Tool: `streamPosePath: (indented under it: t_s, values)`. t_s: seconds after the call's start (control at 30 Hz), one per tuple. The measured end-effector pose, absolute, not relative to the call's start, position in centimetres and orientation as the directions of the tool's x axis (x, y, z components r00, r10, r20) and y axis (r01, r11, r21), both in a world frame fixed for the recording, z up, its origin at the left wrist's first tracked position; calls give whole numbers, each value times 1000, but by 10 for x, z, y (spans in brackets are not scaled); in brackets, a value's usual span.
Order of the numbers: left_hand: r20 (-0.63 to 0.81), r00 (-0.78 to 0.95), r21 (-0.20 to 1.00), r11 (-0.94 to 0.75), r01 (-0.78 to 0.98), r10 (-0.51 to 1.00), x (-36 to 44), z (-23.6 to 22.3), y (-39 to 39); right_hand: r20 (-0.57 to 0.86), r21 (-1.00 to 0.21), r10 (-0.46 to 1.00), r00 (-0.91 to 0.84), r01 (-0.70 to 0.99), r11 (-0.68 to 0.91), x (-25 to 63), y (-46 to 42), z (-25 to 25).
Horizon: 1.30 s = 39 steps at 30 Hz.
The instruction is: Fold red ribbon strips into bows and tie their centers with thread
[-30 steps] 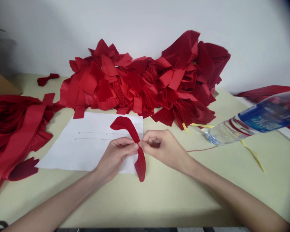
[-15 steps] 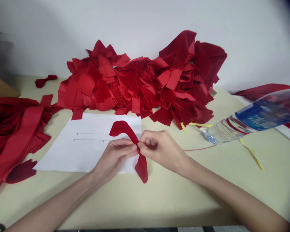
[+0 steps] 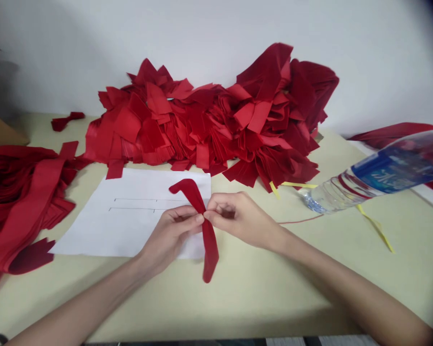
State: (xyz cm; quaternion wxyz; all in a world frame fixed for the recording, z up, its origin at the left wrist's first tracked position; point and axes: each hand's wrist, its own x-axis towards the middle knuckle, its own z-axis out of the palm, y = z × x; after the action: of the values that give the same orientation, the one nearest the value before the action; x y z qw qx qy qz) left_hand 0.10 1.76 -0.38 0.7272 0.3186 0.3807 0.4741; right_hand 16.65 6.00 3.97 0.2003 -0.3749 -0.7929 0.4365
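Note:
A narrow red fabric strip (image 3: 210, 254) is pinched between my left hand (image 3: 169, 235) and my right hand (image 3: 234, 216), the fingertips of both meeting at its middle. Its upper end curls over to the left above a white paper sheet (image 3: 104, 226) printed with thin black lines. Its lower end hangs down past the paper's lower edge. My left hand rests over the right part of the paper. The pinched part of the strip is hidden by my fingers.
A large heap of red fabric pieces (image 3: 202, 125) lies against the white wall. More red strips (image 3: 18, 192) are piled at left. At right lie a tilted plastic water bottle (image 3: 378, 178), yellow ribbon (image 3: 375, 226) and a thin red thread (image 3: 299, 221) on the cream table (image 3: 256, 298).
The strip's upper curl has narrowed and shifted right, while its lower end now hangs longer and straighter. Both hands still pinch it, and the view has shifted slightly.

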Motion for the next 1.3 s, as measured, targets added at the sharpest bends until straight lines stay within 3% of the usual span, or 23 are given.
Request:
streamPosePath:
  t_s: [0.2,0.43,0.53,0.9,1.17,1.3]
  values:
    - [-246,357,778,403,-482,901,-3,-6,21,-69,-936,666,-743,278,214,178,74,48]
    - [-206,461,658,471,-588,863,-7,-10,23,-142,-952,638,-757,280,120,183,82,49]
    - [-191,491,640,488,-594,850,-7,-9,21,-200,-966,561,-804,258,24,185,84,47]
    - [-269,452,633,509,-583,851,-9,-6,21,-335,-940,384,-861,279,-196,187,85,42]
    - [-154,671,585,614,-529,725,-5,-6,15,-302,-953,370,-879,270,-135,183,85,29]
    - [-252,784,546,752,-368,567,0,-3,10,-328,-944,377,-866,309,-114,182,84,22]
